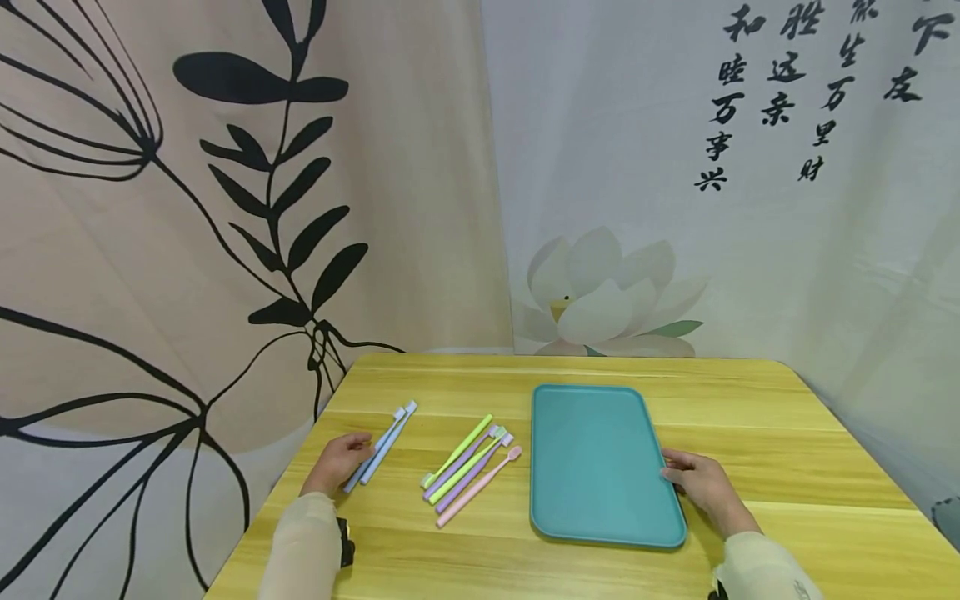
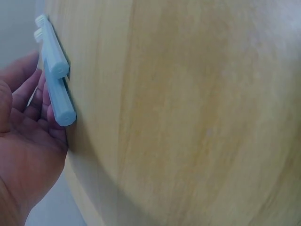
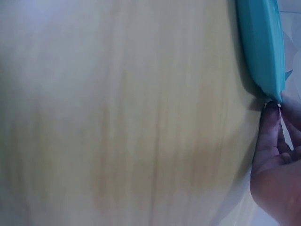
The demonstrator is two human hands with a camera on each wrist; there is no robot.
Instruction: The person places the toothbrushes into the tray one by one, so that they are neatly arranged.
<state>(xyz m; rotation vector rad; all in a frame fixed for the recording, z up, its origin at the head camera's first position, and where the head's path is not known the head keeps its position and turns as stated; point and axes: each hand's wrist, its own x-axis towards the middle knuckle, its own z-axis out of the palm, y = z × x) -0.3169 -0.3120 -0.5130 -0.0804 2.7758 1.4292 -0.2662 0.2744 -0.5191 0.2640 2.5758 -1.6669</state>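
Note:
Two blue toothbrushes (image 1: 387, 447) lie side by side at the table's left, bristle heads pointing away. Beside them is my left hand (image 1: 339, 462), its fingers loosely bent against the outer brush. In the left wrist view the thumb stays apart from the handles (image 2: 61, 103). A teal rectangular tray (image 1: 600, 467) lies flat right of the middle. My right hand (image 1: 705, 485) pinches its right rim between thumb and fingers, as the right wrist view of the hand (image 3: 282, 174) also shows.
Between the blue pair and the tray lie several more toothbrushes: green (image 1: 461, 446), purple (image 1: 456, 492) and one pink (image 1: 480, 490), slanting the same way. The wood-grain table (image 1: 810, 450) ends at a printed curtain (image 1: 420, 208) behind.

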